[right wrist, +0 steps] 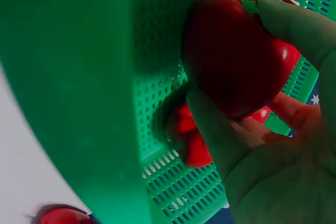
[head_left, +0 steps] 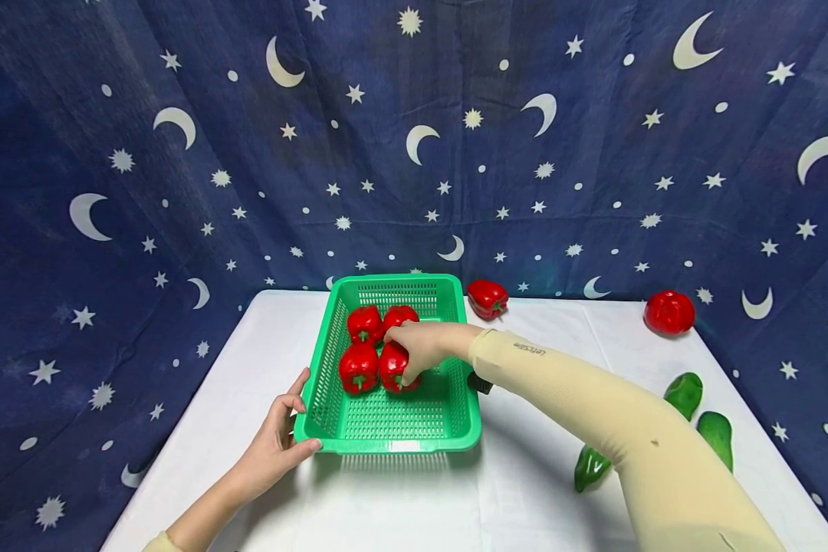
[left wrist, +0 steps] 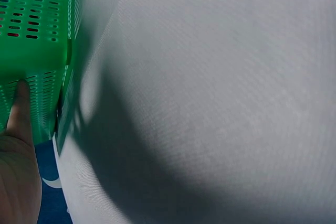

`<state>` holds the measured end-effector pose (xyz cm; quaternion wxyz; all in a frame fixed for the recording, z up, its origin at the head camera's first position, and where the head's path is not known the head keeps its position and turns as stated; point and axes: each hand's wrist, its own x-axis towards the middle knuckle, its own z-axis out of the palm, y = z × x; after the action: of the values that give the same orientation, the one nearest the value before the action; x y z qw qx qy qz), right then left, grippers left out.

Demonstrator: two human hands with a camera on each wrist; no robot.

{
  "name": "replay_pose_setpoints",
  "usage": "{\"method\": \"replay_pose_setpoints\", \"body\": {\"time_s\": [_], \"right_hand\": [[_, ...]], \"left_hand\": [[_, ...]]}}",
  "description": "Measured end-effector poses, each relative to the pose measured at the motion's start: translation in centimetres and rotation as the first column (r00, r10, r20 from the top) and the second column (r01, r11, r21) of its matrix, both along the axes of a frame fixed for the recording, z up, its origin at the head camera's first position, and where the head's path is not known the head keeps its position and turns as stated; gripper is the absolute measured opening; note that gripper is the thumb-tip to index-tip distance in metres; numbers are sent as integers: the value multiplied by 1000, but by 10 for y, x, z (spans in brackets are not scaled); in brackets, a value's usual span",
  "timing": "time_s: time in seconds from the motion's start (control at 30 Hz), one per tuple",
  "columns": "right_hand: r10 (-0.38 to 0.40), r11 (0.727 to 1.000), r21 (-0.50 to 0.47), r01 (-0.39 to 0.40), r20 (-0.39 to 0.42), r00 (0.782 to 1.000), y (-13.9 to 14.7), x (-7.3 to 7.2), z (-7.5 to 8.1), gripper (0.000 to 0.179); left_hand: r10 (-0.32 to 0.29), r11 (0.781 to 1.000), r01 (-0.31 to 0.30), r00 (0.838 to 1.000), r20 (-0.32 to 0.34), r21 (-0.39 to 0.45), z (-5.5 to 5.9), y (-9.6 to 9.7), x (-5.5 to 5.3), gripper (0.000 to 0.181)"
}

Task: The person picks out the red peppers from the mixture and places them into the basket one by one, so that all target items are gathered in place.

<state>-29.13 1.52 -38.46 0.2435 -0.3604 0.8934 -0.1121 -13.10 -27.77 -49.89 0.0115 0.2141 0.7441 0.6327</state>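
Observation:
A green plastic basket (head_left: pixel 386 445) with perforated walls sits on the white table. My right hand (head_left: pixel 429 346) reaches inside and grips a red bell pepper (right wrist: pixel 236 51), its thumb by the green stem and its fingers around the side. Close to that pepper in the basket are three other red bell peppers: one on its left (head_left: pixel 359 368) and two behind, left (head_left: pixel 364 323) and right (head_left: pixel 402 313). At the basket's near left corner, my left hand (head_left: pixel 279 437) holds the rim; in the left wrist view a finger (left wrist: pixel 21 108) lies against the outer wall.
Behind the basket's right side lies another red bell pepper (head_left: pixel 487 298). A round red vegetable (head_left: pixel 669 313) sits at the far right corner. Several green peppers (head_left: pixel 716 437) lie at the right, partly behind my right sleeve (head_left: pixel 593 399). A dark blue star-and-moon cloth (head_left: pixel 386 153) hangs behind the table.

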Motion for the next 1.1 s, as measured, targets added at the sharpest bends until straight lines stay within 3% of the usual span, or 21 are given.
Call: {"method": "replay_pose_setpoints", "body": {"time_s": [0.33, 0.8, 1.1], "right_hand": [[18, 995, 95, -14, -45, 999, -7, 1, -3, 79], [7, 993, 119, -3, -29, 1000, -8, -1, -5, 84], [21, 995, 101, -19, -19, 1000, -8, -3, -1, 73]], "left_hand": [[-8, 1000, 9, 1000, -19, 11, 3, 1, 1, 42], [-3, 1000, 3, 1000, 7, 1, -2, -1, -1, 43], [0, 1000, 0, 1000, 15, -7, 1, 0, 0, 43]]}}
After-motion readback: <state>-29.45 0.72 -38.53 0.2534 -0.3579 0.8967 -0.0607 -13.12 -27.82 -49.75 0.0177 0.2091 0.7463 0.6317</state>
